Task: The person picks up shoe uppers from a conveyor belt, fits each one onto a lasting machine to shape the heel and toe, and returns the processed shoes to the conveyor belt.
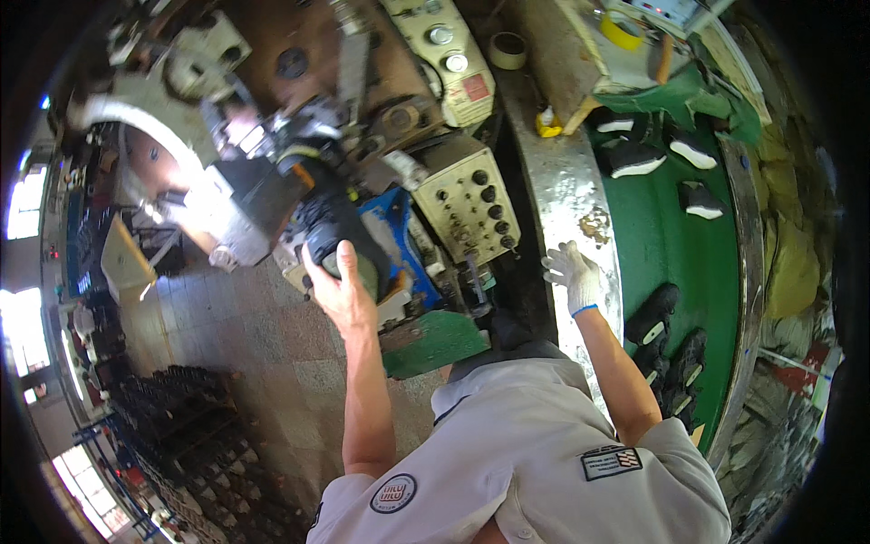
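Observation:
My bare left hand (344, 295) is closed around the near end of a black shoe (328, 220). The shoe's far end lies in the machine head (263, 186), where dark parts hide it. A bright lamp glares beside it, and a blue piece (396, 238) sits just right of the shoe. My right hand (575, 275), in a pale knitted glove with a blue cuff edge, rests with its fingers apart on the worn metal edge of the bench (566, 181). Nothing shows in its fingers.
A control box (471, 204) with black knobs stands between my hands. The green belt (693, 263) at right carries several black shoes (637, 154), some with white soles. Yellow tape (621, 30) lies on the shelf above. Shoe racks (181, 426) stand at lower left.

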Available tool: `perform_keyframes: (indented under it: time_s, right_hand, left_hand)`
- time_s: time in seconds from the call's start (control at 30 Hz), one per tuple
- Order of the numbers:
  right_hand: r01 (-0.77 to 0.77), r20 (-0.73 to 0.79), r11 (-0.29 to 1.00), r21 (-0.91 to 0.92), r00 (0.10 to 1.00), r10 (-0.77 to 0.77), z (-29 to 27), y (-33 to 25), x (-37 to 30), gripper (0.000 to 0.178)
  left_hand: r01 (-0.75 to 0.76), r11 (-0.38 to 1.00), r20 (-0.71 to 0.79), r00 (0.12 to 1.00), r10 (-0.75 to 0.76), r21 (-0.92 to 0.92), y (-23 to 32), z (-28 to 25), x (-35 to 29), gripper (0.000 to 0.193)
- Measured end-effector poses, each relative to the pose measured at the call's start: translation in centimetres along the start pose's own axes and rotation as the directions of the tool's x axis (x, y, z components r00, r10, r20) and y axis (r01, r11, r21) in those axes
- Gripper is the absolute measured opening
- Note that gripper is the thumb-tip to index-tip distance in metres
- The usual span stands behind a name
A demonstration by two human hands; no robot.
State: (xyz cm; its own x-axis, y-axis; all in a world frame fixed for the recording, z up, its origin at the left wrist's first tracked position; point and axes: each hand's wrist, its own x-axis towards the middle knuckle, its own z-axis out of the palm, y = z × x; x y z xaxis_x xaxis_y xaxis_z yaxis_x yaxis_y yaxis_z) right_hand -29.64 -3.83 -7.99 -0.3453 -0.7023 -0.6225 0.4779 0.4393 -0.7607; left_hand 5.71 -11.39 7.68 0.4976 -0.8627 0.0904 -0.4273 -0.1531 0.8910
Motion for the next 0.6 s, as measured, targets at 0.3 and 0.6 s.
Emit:
perform_keyframes:
  time_s: [0.3, 0.6]
  right_hand:
    - [-0.108, -0.217, 0.898, 0.427, 0.952, 0.218, -25.1, 2.9, 11.7, 0.048]
    - [0.114, -0.665, 0.957, 0.266, 0.74, 0.097, -42.7, -7.3, 27.1, 0.052]
  left_hand:
    - [0.134, 0.938, -0.173, 0.981, -0.082, 0.319, -1.1, 1.4, -0.3, 0.058]
    - [-0.239, 0.779, -0.06, 0.941, 0.333, 0.58, -8.7, -3.9, 5.4, 0.069]
